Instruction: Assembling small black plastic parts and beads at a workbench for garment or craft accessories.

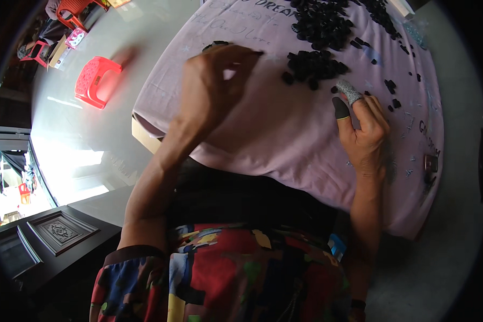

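Note:
My left hand (214,86) is raised over the pink cloth (284,129), its thumb and forefinger curled into a ring. A small dark bit shows at its fingertips, too blurred to name. Partly hidden behind this hand lies a small group of black pieces (216,45). My right hand (367,126) rests low over the cloth, thumb and forefinger slightly apart. A black cover (341,108) sits on its thumb and a grey one (349,91) on its forefinger. Right beside these tips is one small black piece (334,89). A pile of black pieces (314,67) lies between my hands.
A larger heap of black pieces (322,24) spreads at the far side, with loose ones scattered rightward. A small dark box-like object (430,163) lies near the right edge. On the floor at left stands a red plastic stool (96,80); a panelled dark door (61,232) is lower left.

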`<state>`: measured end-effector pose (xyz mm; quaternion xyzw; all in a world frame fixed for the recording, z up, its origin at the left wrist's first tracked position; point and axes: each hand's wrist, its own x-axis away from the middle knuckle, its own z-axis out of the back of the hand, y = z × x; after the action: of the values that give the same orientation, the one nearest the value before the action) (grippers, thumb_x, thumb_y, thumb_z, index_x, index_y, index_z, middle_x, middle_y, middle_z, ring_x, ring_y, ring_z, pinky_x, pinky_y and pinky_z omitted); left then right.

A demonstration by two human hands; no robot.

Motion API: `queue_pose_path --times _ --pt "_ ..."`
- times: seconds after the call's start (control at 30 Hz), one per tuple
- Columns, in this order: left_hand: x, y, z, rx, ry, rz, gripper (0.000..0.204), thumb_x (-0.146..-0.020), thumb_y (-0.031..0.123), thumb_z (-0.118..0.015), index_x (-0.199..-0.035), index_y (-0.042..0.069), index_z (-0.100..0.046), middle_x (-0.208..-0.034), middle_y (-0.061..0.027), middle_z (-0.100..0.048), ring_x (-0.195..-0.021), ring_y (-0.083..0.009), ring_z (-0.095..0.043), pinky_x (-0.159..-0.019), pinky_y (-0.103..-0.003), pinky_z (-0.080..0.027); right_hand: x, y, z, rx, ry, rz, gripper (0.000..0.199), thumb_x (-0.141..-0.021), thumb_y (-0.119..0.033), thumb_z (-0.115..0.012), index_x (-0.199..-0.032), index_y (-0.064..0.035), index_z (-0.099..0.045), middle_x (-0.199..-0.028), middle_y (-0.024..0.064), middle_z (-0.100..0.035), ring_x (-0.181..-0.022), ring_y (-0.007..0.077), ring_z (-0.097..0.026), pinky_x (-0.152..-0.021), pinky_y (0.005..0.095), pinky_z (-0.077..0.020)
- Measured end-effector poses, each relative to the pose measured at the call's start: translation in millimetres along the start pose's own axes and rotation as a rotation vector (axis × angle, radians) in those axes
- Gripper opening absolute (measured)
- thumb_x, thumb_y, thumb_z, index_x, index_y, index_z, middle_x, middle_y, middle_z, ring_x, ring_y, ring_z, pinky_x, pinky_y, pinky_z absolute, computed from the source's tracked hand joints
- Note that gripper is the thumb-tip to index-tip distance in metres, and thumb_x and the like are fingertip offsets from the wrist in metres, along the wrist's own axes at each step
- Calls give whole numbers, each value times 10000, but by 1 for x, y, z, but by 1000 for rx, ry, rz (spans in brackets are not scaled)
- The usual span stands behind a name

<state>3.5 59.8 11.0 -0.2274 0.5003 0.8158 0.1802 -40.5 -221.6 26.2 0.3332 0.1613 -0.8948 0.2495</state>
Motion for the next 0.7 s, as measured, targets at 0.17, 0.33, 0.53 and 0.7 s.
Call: queue_pose_path --times 0.17,0.33,0.53,0.7 --pt "-2 -21 25 -344 14 63 185 -908 151 -719 -1049 53 -787 -943 -162 -740 -841 -318 -711 -757 -392 -558 8 14 2 38 -53 -203 124 -858 -18 -715 -809 18 -607 -771 133 -619 -719 340 -615 -638 440 -506" --pt "0 -30 25 -371 18 31 231 -906 133 -728 -1115 44 -769 -1038 -158 -740 -922 -321 -714 -783 -382 -568 7 22 2 47 -38 -150 84 -861 -19 -711 -847 18 -637 -802 141 -646 -742 349 -637 -664 438 -516" --pt "-2 -11 11 -186 66 4 222 -890 39 -740 -1111 33 -766 -1051 -155 -732 -935 -278 -723 -798 -344 -578 10 27 17 -43 -36 -339 68 -877 -17 -713 -897 32 -671 -806 127 -663 -696 273 -630 -626 364 -505" --pt "13 31 -12 147 -455 -244 256 -861 134 -768 -1084 10 -753 -1084 -161 -715 -1049 -338 -661 -903 -405 -543 24 40 46 -216 -100 -649 64 -897 -20 -723 -937 27 -705 -733 60 -624 -638 75 -534 -568 273 -440"
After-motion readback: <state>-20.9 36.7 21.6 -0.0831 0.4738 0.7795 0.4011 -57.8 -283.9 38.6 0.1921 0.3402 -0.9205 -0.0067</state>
